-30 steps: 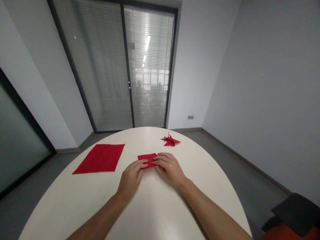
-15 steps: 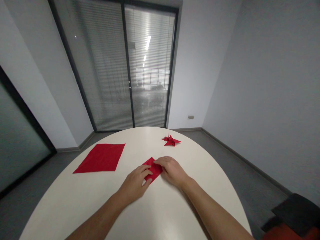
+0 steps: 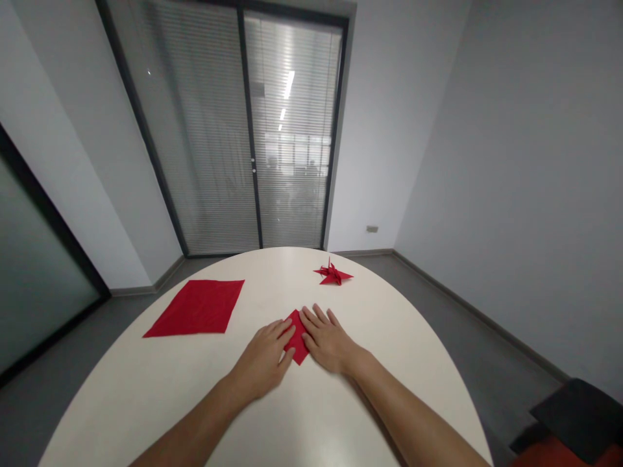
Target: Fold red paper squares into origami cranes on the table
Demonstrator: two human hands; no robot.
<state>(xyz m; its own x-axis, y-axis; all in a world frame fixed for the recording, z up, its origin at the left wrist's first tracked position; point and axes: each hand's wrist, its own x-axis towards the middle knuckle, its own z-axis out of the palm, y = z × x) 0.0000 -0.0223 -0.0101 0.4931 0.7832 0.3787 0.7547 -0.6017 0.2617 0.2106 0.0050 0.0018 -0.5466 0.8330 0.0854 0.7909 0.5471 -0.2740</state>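
A small folded red paper (image 3: 296, 338) lies on the white round table (image 3: 292, 415), one corner pointing toward me. My left hand (image 3: 265, 360) rests flat on its left side with fingers stretched out. My right hand (image 3: 327, 338) lies flat on its right side, fingers spread and pressing down. Most of the paper is hidden under the two hands.
A flat red paper sheet (image 3: 197, 307) lies to the left on the table. A folded red paper crane (image 3: 332, 274) sits farther back. A dark chair (image 3: 574, 418) stands at the lower right. Glass doors with blinds (image 3: 248, 130) are behind the table.
The folded paper has been turned from a flat rectangle to a diamond pose and pulled closer. Both hands went from pinching its edge to lying flat on it.
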